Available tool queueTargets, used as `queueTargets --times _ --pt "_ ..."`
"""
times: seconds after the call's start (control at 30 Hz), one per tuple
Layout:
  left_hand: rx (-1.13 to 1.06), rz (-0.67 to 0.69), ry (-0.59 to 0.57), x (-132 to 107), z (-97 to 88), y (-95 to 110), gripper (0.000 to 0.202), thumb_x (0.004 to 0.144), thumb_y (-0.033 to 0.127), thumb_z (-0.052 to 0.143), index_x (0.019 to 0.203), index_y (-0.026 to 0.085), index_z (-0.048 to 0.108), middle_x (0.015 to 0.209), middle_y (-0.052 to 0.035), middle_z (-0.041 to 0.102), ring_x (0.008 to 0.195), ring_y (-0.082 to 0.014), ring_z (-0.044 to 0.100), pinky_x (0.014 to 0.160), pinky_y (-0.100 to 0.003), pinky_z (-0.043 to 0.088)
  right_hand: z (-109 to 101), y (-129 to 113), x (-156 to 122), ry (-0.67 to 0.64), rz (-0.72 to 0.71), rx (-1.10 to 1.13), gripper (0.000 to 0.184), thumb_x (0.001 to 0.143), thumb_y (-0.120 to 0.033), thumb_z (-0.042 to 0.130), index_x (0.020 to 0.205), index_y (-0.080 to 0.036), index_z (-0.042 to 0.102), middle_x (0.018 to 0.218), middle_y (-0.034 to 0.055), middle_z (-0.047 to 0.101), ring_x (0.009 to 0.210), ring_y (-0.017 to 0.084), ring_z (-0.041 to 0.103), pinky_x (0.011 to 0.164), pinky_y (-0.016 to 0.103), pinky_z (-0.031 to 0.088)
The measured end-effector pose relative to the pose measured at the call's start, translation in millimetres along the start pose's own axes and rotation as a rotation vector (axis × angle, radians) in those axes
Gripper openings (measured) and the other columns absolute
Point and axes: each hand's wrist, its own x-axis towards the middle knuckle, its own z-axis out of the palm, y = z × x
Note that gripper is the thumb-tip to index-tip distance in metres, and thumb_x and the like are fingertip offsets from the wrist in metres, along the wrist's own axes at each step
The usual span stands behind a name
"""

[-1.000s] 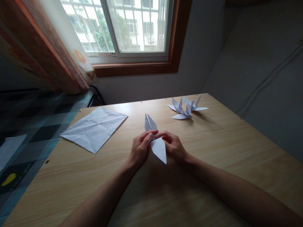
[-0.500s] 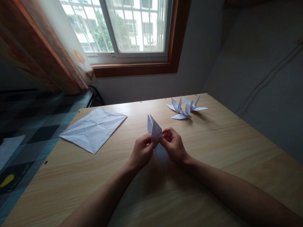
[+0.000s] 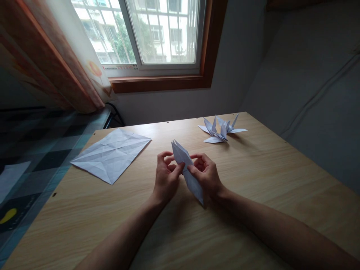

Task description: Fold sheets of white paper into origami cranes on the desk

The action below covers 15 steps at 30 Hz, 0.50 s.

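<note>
Left hand and right hand are both gripping folded white paper, thumbs pressing near its middle. Paper is slanting above the middle of the surface, split tips pointing far-left, other end pointing near-right. Creased sheet is lying left of the hands. Paper cranes are sitting close together, far right. Curtain is hanging far left.
</note>
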Motion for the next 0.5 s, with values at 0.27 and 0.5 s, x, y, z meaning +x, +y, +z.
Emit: queueTargets --times 0.27,0.5 --pt "0.095 0.054 -0.001 2.2 -2.4 -1.4 0.028 0.075 0.031 0.073 0.075 0.017 0.048 0.063 0.0059 0.054 0.053 -0.0075 0.052 0.052 -0.019 0.041 0.8 3.2 -2.8 -0.081 -0.022 0.013 0.024 0.076 -0.028 0.069 0.095 -0.02 0.056 0.063 -0.0051 0.055 0.055 0.011 0.054 0.05 0.022 0.043" --pt "0.021 0.025 -0.247 2.6 -8.8 0.2 0.047 0.08 0.062 0.06 0.089 0.016 0.055 0.071 -0.0003 0.06 0.064 -0.0142 0.058 0.059 -0.025 0.046 -0.5 -8.2 -9.2 -0.225 -0.397 -0.347 0.019 0.084 -0.032 0.064 0.098 -0.02 0.065 0.1 0.0074 0.058 0.086 0.019 0.059 0.076 0.035 0.052"
